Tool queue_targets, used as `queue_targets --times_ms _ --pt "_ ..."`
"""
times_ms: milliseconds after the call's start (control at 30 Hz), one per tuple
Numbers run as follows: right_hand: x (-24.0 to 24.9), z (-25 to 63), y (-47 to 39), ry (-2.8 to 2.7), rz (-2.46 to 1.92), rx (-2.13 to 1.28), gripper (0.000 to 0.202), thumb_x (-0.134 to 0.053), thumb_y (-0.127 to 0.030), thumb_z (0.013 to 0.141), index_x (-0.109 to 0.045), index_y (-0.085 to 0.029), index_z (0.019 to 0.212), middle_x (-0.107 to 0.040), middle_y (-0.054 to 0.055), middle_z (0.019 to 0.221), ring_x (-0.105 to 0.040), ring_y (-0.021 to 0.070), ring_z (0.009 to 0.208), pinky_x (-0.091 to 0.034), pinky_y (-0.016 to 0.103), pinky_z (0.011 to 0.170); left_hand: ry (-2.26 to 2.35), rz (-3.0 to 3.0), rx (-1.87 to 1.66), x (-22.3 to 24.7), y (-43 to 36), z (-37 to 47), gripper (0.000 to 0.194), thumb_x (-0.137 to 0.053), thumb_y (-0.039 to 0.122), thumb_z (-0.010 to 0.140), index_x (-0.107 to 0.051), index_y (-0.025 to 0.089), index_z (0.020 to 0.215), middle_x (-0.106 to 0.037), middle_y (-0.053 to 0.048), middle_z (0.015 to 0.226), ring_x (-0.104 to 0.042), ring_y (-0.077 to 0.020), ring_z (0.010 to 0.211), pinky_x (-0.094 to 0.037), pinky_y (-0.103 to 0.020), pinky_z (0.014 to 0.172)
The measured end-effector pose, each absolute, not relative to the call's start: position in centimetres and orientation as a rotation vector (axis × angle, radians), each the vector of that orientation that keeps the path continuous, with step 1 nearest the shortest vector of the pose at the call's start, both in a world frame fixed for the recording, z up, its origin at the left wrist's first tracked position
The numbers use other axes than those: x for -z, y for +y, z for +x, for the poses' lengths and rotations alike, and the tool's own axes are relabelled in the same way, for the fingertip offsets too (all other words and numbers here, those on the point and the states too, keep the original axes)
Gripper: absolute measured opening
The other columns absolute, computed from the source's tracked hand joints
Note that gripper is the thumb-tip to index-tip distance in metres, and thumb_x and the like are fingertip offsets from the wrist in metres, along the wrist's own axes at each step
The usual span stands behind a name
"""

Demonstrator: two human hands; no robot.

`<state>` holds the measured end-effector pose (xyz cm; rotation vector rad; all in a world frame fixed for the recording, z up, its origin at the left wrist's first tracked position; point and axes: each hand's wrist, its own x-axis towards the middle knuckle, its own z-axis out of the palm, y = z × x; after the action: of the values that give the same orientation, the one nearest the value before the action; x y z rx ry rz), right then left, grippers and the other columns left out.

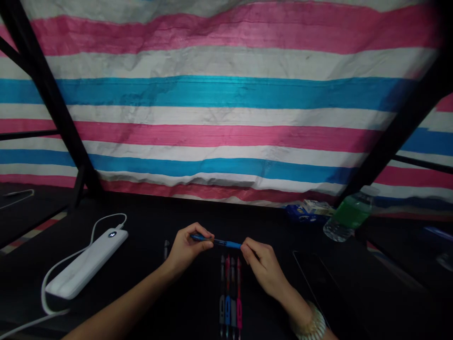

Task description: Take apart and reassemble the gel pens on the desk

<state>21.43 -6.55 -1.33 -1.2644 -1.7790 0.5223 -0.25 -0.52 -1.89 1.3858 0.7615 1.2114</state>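
A blue pen (226, 243) is held level between both hands above the dark table. My left hand (189, 244) pinches its left end between thumb and fingers. At the pen's right end, the fingers of my right hand (260, 259) are closed on the blue part. Below the held pen, several pens lie side by side, pointing away from me: a grey pen (222, 309), a blue one (228, 310), another grey one (233, 312) and a pink one (239, 313). Part of a dark pen (166, 249) shows just left of my left hand.
A white power bank (88, 264) with a white cable lies at the left. A dark phone (318, 278) is right of my right hand. Farther back stand a bottle with a green label (350, 215) and a blue packet (304, 214). Striped sheeting (226, 94) hangs behind the table (148, 208).
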Motion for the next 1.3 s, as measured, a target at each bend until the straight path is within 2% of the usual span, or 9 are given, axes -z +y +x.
queue_targets --times_ms 267,533,600,633,700,800,933,1067,1300 --pt "2.4 20.6 -6.4 -1.516 -1.123 -1.020 0.050 -0.044 -0.055 0.093 -0.030 -0.022 0.058 -0.024 -0.006 0.057 -0.021 0.0106 0.052 -0.018 0.026 0.048 0.737 1.416 -1.312 1.9 -1.0 -0.2 0.019 -0.083 0.020 0.061 -0.064 0.017 0.066 -0.069 -0.004 0.076 -0.067 -0.0196 0.078 -0.053 -0.030 0.071" --pt "2.2 20.2 -6.1 -1.348 -1.050 -1.214 0.058 -0.052 -0.066 0.083 -0.033 -0.022 0.051 -0.026 -0.008 0.046 -0.019 0.0083 0.045 -0.015 0.025 0.046 0.735 1.425 -1.352 1.7 -1.3 -0.1 0.019 -0.081 0.019 0.064 -0.063 0.017 0.067 -0.068 -0.004 0.075 -0.066 -0.0189 0.077 -0.051 -0.028 0.071" --pt "2.4 19.8 -6.2 -1.356 -1.070 -1.254 0.058 -0.051 -0.068 0.082 -0.038 -0.021 0.051 -0.027 -0.008 0.044 -0.020 0.0081 0.043 -0.015 0.025 0.045 0.706 1.365 -1.359 1.6 -1.4 0.0 0.026 -0.081 0.020 0.067 -0.063 0.019 0.086 -0.070 -0.003 0.081 -0.066 -0.0178 0.080 -0.050 -0.027 0.073" --pt "2.5 19.6 -6.3 -1.385 -1.085 -1.266 0.058 -0.050 -0.068 0.083 -0.044 -0.020 0.052 -0.028 -0.008 0.044 -0.021 0.0081 0.042 -0.016 0.024 0.045 0.681 1.318 -1.365 1.6 -1.4 0.1 0.037 -0.080 0.021 0.069 -0.060 0.021 0.101 -0.071 -0.003 0.084 -0.066 -0.0172 0.081 -0.049 -0.027 0.075" --pt "2.6 19.2 -6.5 -1.455 -1.111 -1.258 0.059 -0.045 -0.067 0.086 -0.058 -0.017 0.059 -0.031 -0.007 0.044 -0.027 0.0089 0.042 -0.023 0.024 0.046 0.632 1.214 -1.360 1.3 -1.3 0.2 0.064 -0.077 0.024 0.074 -0.042 0.028 0.127 -0.072 -0.003 0.090 -0.066 -0.0166 0.083 -0.049 -0.028 0.077" --pt "2.9 19.1 -6.7 -1.477 -1.124 -1.137 0.057 -0.039 -0.063 0.091 -0.068 -0.016 0.080 -0.037 -0.006 0.048 -0.036 0.0112 0.046 -0.031 0.025 0.051 0.594 1.100 -1.325 1.0 -1.2 0.3 0.080 -0.074 0.027 0.078 -0.022 0.031 0.139 -0.072 -0.004 0.094 -0.067 -0.0171 0.082 -0.049 -0.030 0.078" --pt "3.0 19.8 -6.5 -1.435 -1.118 -0.948 0.048 -0.041 -0.057 0.094 -0.067 -0.017 0.093 -0.037 -0.006 0.050 -0.038 0.0121 0.049 -0.030 0.025 0.051 0.557 1.055 -1.328 0.7 -1.1 0.1 0.069 -0.071 0.027 0.082 -0.027 0.030 0.135 -0.071 -0.006 0.098 -0.064 -0.0129 0.070 -0.049 -0.028 0.071" --pt "3.0 20.2 -6.2 -1.413 -1.121 -0.918 0.045 -0.041 -0.054 0.095 -0.065 -0.017 0.092 -0.037 -0.007 0.050 -0.037 0.0119 0.048 -0.030 0.025 0.051 0.514 1.083 -1.286 0.8 -1.2 0.1 0.055 -0.070 0.024 0.082 -0.036 0.026 0.125 -0.070 -0.007 0.095 -0.062 -0.0119 0.066 -0.049 -0.026 0.064" --pt "3.1 20.2 -6.1 -1.421 -1.140 -0.920 0.043 -0.040 -0.052 0.095 -0.064 -0.017 0.090 -0.037 -0.007 0.051 -0.037 0.0121 0.048 -0.028 0.025 0.050 0.424 1.109 -1.189 1.2 -1.0 0.0 0.050 -0.077 0.018 0.073 -0.037 0.025 0.103 -0.067 0.001 0.077 -0.064 -0.0144 0.059 -0.051 -0.028 0.059"
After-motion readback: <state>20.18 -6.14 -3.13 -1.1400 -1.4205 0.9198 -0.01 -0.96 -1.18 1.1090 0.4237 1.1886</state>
